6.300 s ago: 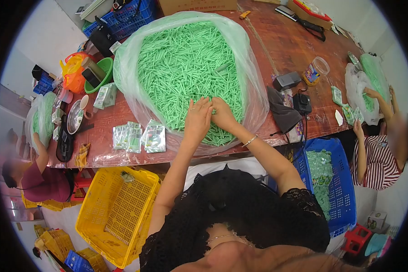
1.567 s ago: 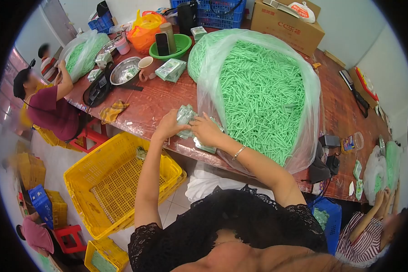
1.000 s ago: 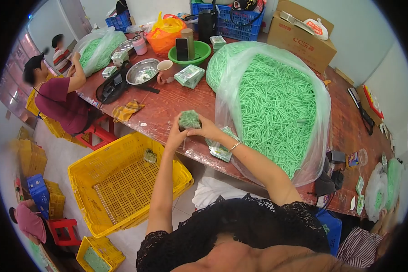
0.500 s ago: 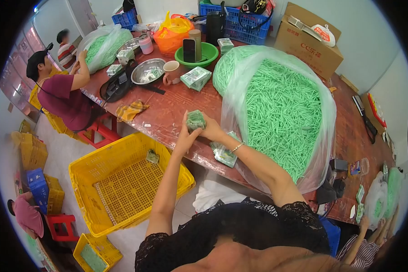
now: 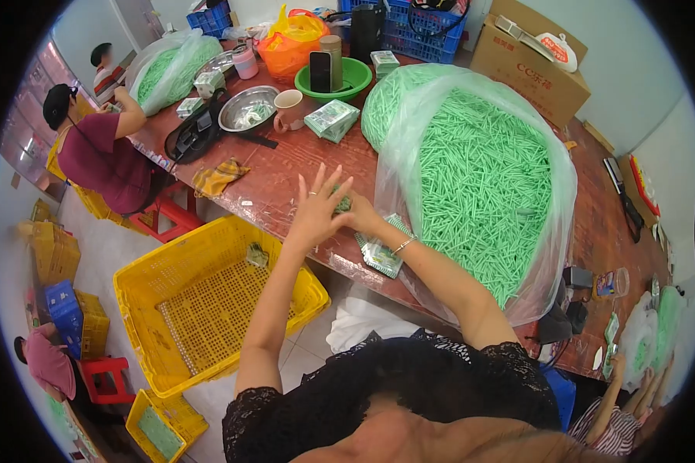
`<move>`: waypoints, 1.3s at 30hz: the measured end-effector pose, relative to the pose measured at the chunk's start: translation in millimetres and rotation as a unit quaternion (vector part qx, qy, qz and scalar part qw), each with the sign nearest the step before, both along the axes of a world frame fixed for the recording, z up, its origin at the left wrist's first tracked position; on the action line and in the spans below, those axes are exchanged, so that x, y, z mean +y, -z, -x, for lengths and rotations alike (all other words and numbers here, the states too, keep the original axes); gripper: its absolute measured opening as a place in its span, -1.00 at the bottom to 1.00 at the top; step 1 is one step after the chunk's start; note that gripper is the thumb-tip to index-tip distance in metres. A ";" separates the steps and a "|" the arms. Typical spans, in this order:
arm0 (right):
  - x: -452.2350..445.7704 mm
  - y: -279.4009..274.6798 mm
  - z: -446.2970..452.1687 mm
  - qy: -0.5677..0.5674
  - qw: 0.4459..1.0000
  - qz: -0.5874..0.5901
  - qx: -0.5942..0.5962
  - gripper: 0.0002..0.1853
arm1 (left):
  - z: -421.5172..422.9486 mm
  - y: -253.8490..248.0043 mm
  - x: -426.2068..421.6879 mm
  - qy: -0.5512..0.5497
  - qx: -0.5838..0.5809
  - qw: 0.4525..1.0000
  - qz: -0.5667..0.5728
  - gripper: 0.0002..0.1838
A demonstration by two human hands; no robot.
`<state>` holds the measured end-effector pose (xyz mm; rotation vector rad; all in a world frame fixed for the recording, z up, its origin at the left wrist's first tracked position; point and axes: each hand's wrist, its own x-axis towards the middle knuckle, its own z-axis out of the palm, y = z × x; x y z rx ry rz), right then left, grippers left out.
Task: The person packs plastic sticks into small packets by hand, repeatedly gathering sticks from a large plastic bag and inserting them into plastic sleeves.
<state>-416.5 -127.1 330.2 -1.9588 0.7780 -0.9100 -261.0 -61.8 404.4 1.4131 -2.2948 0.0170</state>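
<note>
My left hand [image 5: 316, 214] is over the table's front edge with its fingers spread. Right beside it, my right hand [image 5: 361, 215] holds a small bundle of green sticks [image 5: 342, 203], mostly hidden behind the left hand. A flat packet with green-striped edges [image 5: 381, 256] lies on the table under my right wrist. To the right, a large clear plastic bag [image 5: 557, 181] stands open, heaped with short light-green sticks [image 5: 483, 193].
A yellow crate [image 5: 135, 339] below the table contains one small bundle [image 5: 256, 255]. On the red table [image 5: 286, 174] are a mug [image 5: 289, 112], a metal bowl [image 5: 235, 127], a green basin [image 5: 357, 79] and stacked packets [image 5: 332, 121]. A co-worker [image 5: 100, 158] sits at left.
My left hand has come off the bundle and spread its fingers. The bundle stays in my right hand, now largely covered. The co-worker at left has shifted their arms.
</note>
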 end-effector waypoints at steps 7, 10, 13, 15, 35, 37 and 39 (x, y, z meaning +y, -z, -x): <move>7.6 -4.0 -4.5 0.015 0.996 -0.082 -0.027 -0.16 | -1.9 8.9 -1.5 0.001 0.136 0.991 -0.010 -0.29; 7.6 -9.3 -0.8 0.001 0.999 -0.038 0.018 -0.20 | -11.0 12.0 -2.3 0.009 0.306 0.952 -0.017 -0.39; 5.6 -16.3 -2.3 -0.016 0.998 0.024 0.047 -0.25 | -24.4 13.2 13.2 -0.017 0.392 0.920 0.012 -0.42; 10.4 -17.3 -3.2 0.008 0.995 0.063 0.075 -0.29 | -26.1 40.5 21.3 -0.035 0.457 0.889 -0.015 -0.40; 0.9 -4.4 -4.4 -0.030 0.999 0.029 0.000 -0.40 | 3.6 4.6 37.3 -0.062 0.187 0.969 0.150 -0.70; 2.6 -8.0 -2.5 -0.024 0.999 0.021 0.008 -0.40 | 2.7 6.9 35.0 -0.042 0.168 0.974 0.144 -0.70; 3.7 -10.0 -1.6 -0.026 1.000 0.011 0.002 -0.39 | 1.4 8.0 34.1 -0.042 0.175 0.971 0.158 -0.70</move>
